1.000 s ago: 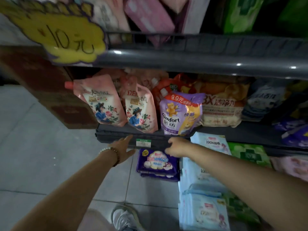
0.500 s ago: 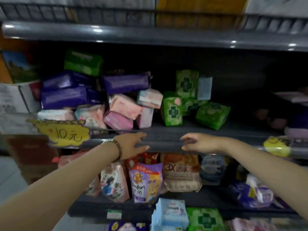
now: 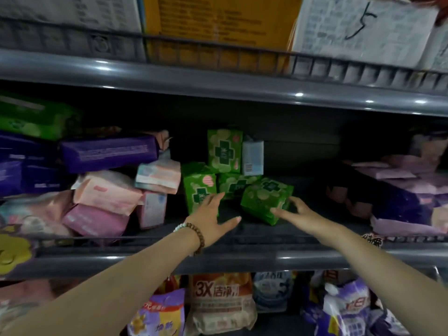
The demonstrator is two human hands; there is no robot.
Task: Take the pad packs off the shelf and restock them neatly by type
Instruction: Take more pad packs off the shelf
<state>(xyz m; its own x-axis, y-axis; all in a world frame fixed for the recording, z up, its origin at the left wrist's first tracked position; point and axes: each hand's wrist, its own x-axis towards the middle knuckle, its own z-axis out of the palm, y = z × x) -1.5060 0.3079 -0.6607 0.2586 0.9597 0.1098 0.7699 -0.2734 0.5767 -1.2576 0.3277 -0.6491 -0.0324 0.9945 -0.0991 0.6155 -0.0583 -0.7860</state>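
Green packs: four in a loose cluster mid-shelf, centre. One tilted (image 3: 265, 198) at the front right, resting on an edge; one upright (image 3: 198, 187) at the front left; one (image 3: 232, 185) jammed between and behind them; a tall one (image 3: 225, 154) standing at the back, just beside a small white pack (image 3: 252, 157). Right hand (image 3: 297, 212) is at the tilted pack's near right corner, fingers spread, fingertips (image 3: 275, 210) touching its lower edge, not closed on it, so nothing is held. Left hand (image 3: 213, 217) is flat, fingers straight, tips against the foot of the upright pack, thumb out, also empty. Bead bracelet (image 3: 194, 235) on that wrist. Read: this is the take-off step, at its start, greens first, with nothing off the shelf (image 3: 242, 260) in view. Next move needs the right hand to close across the tilted pack and lift it clear. It may be leaning on the jammed one, so expect a shift. The left hand wants a proper grip on the upright pack, not a push, or it tips back. Left of the greens is a mixed heap: purple packs (image 3: 109, 152) over pink ones (image 3: 106, 190), well out of order. Far right has more pink and purple packs (image 3: 400, 190), dim and hard to sort by eye. Boxes (image 3: 218, 18) sit on the shelf above, detergent pouches (image 3: 218, 299) below, a yellow tag (image 3: 12, 253) at the left rail. Most of the task remains.
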